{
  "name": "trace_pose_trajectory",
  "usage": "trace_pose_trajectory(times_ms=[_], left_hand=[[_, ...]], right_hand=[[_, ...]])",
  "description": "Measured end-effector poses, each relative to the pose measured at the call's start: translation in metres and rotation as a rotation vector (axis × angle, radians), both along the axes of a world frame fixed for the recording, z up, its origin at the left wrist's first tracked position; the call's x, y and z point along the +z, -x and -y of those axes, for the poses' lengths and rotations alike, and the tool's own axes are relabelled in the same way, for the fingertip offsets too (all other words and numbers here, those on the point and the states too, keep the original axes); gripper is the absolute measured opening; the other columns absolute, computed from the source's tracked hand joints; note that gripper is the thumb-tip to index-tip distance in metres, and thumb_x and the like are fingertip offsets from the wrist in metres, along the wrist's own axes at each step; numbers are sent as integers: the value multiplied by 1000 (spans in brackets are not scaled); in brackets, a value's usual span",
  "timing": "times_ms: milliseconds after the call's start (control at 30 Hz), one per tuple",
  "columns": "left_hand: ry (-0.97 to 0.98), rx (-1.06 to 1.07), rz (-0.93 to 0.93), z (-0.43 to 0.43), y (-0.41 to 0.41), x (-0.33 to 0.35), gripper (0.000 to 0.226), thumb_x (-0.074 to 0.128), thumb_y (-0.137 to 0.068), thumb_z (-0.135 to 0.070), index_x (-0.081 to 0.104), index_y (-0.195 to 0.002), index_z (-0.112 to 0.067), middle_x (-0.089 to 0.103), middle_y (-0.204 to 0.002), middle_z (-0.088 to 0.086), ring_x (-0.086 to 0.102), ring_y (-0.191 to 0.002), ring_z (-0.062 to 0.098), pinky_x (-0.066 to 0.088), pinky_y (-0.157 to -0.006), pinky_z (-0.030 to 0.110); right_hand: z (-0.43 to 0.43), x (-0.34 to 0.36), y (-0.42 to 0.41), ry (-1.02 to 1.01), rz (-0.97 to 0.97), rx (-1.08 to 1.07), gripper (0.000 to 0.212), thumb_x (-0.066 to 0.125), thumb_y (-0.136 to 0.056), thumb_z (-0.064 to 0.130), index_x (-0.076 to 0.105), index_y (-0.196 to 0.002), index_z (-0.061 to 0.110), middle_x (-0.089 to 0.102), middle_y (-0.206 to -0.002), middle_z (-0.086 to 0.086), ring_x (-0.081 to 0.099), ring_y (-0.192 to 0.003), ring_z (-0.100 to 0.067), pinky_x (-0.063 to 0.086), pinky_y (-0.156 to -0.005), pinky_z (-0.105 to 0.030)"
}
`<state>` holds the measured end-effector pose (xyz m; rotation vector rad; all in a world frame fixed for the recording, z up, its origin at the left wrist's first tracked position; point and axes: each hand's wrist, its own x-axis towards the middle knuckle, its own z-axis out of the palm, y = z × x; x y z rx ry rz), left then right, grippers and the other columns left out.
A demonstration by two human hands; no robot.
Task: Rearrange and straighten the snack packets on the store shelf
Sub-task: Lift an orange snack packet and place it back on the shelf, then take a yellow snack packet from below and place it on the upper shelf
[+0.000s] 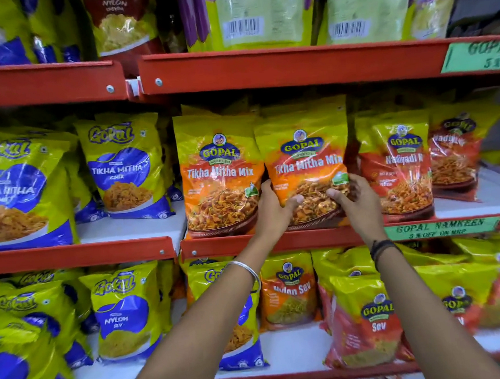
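On the middle shelf, front row: orange packet (305, 167) marked "Tikha Mitha Mix", standing upright at the red shelf lip (276, 241), its left edge overlapping a matching packet (220, 173).
Left hand (269, 208): cups the packet's lower left corner, thumb across the front; grip closed on the bag.
Right hand (356, 202): mirrors it at the lower right corner, fingers curled onto the front; grip closed on the same bag.
Why held so: judged, a low two-sided hold lets the person square the base and turn the face forward without crushing the puffed top.
Neighbour to the right: red packet (399, 165), just beside the right hand, also upright, with more of its kind behind.
Neighbours to the left: yellow-and-blue packets (121, 169) in a separate bay, leaning a little and set back, with bare white shelf board in front of them.
Shelf: red metal rails with white boards; green price tag (440, 228) clipped under the right wrist.
Room: a shop aisle seen close; upper shelf (263, 68) holds bags with barcodes showing, lower shelf (287, 377) holds looser, tilted packets.
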<state>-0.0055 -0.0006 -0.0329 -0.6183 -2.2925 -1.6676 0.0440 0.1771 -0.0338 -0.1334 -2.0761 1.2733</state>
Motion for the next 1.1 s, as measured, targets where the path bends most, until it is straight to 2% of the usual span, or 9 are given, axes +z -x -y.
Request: trace_pose_trajectory(times_ms=[267, 333, 433, 567, 633, 767, 867, 967, 1100], left_hand=[[128, 29, -55, 0, -1, -10, 76, 64, -86, -37, 23, -145, -10, 37, -149, 11, 36, -137, 27, 36, -111, 46], [29, 46, -127, 12, -19, -20, 64, 61, -89, -33, 31, -141, -10, 41, -143, 9, 40, -133, 22, 40, -108, 42], [-105, 161, -348, 44, -44, -50, 34, 56, -92, -20, 46, -124, -13, 50, -124, 4, 50, -119, 21, 46, -100, 41], [-111, 376, -361, 96, -54, -118, 19, 49, -91, -23, 48, -109, -18, 46, -108, 2, 49, -105, 20, 42, -93, 35], [-65, 439, -239, 120, -60, -159, 20, 46, -90, -29, 46, -106, -18, 44, -102, 3, 46, -98, 18, 40, -91, 31], [19, 436, 187, 159, -62, -243, 52, 50, -80, -40, 45, -116, -3, 42, -109, 7, 46, -106, 30, 39, -99, 47], [-5, 366, 477, 184, -43, -297, 61, 71, -69, -34, 46, -121, -14, 51, -119, 12, 53, -114, 33, 45, -100, 50], [-56, 195, 591, 193, -32, -291, 54, 76, -60, 0, 58, -105, -24, 66, -107, 4, 65, -95, 16, 56, -81, 24], [-61, 121, 764, 201, -26, -285, 63, 80, -62, 3, 51, -118, -2, 62, -107, 9, 57, -96, 21, 50, -64, 11]], right_hand=[[5, -19, -3, -16, 36, -132, 58, 63, -88, 37, 47, -133, 4, 56, -131, -17, 53, -121, -31, 44, -98, -37], [20, -25, -16, -23, -113, -202, 47, 63, -90, 29, 50, -127, 4, 54, -128, -16, 51, -119, -28, 38, -95, -24], [57, -49, -36, -9, -279, -157, 26, 60, -91, 24, 57, -112, 9, 59, -113, -11, 54, -107, -21, 40, -93, -24], [105, -114, -48, 48, -129, 51, 21, 54, -88, 37, 56, -104, 23, 62, -100, -2, 59, -96, -14, 46, -87, -22], [124, -158, -48, 79, 10, 112, 24, 52, -86, 43, 56, -101, 24, 62, -97, -1, 61, -94, -21, 50, -84, -34], [150, -232, -37, 192, 373, 215, 45, 61, -79, 54, 50, -109, 22, 59, -107, -6, 61, -103, -33, 52, -84, -45], [167, -262, -26, 250, 578, 355, 53, 73, -82, 26, 42, -124, 20, 48, -124, -1, 50, -122, -26, 45, -98, -41], [176, -280, -15, 334, 700, 515, 70, 76, -80, 24, 36, -137, 20, 50, -135, 2, 50, -125, -22, 43, -102, -38], [176, -294, -11, 315, 743, 477, 73, 80, -74, 34, 45, -137, 24, 63, -125, -17, 59, -116, -33, 52, -95, -45]])
